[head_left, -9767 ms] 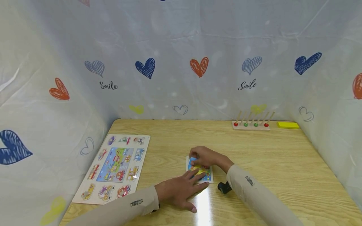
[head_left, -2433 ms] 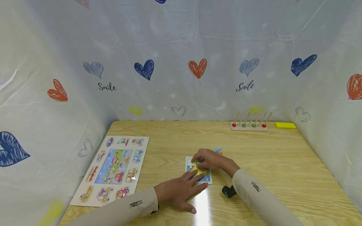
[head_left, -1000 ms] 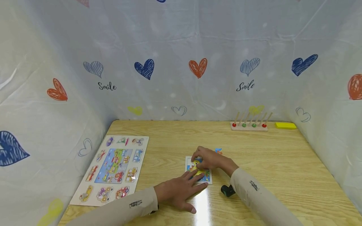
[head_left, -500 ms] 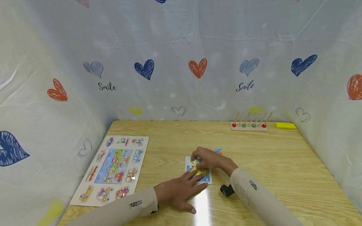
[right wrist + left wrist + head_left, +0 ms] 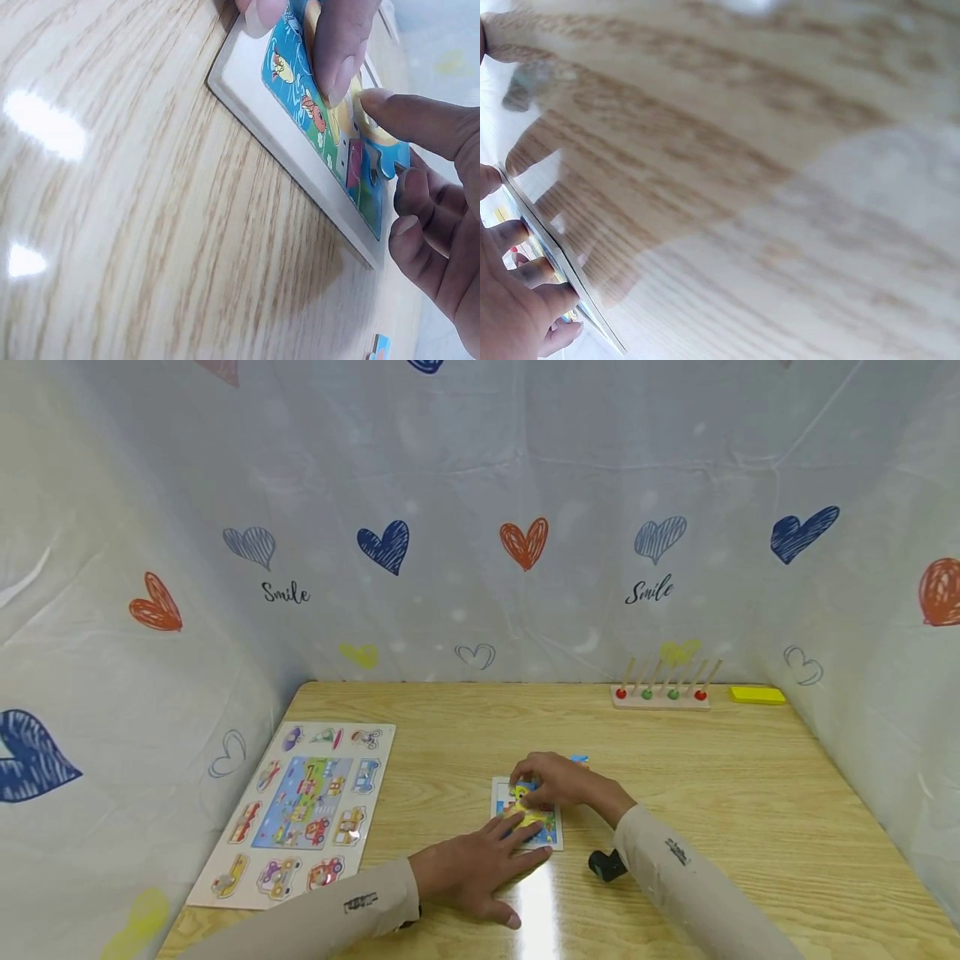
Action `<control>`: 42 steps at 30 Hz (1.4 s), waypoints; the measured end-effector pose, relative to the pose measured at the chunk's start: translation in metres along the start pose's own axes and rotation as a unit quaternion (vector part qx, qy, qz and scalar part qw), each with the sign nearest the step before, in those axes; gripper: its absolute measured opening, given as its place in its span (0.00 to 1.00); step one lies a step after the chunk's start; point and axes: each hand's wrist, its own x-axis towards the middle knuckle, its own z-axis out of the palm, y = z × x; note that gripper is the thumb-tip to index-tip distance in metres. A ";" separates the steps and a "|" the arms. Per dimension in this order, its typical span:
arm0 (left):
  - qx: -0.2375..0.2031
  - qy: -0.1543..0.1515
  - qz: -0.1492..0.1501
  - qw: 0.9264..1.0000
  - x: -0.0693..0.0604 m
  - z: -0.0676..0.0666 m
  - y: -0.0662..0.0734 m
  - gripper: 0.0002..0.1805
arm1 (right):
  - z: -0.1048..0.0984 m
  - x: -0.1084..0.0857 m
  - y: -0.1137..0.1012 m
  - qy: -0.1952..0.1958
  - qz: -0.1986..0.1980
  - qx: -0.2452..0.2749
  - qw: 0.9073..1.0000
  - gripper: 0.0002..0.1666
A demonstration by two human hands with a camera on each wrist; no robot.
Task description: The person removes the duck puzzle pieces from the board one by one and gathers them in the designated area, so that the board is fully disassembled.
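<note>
My R hand (image 5: 555, 781) has a puzzle piece (image 5: 392, 155) pinched btwn thumb & curled fingers, over the far part of the puzzle tray (image 5: 279, 140); can't tell if it's fully seated. L hand (image 5: 480, 864) is spread, fingers straight across the near part of the tray, grasping nothing. Tray lies on the desk (image 5: 675, 760), approx. mid. Piece is thin & flat, prob. wood or stiff card, so light & rigid, shouldn't bend. Glossy print might slip a bit; knobs look like the weak spots, so no twisting. Best hold: opp. edges, thumb vs. index, off the knobs. Tray looks light too, would likely skid on the smooth desk w/o fingers on it. Loose piece (image 5: 580, 760) on desk, just beyond R wrist; thin, so prob. best lifted by an edge.
</note>
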 end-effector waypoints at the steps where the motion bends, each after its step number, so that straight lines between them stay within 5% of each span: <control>1: 0.000 -0.001 0.000 1.000 0.000 0.000 0.000 0.48 | 0.000 0.000 0.001 0.001 -0.003 -0.002 1.000 0.12; 18: 0.005 -0.004 0.000 1.000 0.002 0.000 0.000 0.49 | 0.001 -0.003 0.003 0.015 -0.012 0.047 0.999 0.09; 42: 0.008 -0.006 -0.006 1.000 0.001 0.000 0.002 0.49 | -0.008 -0.014 0.010 0.075 -0.008 0.049 0.996 0.14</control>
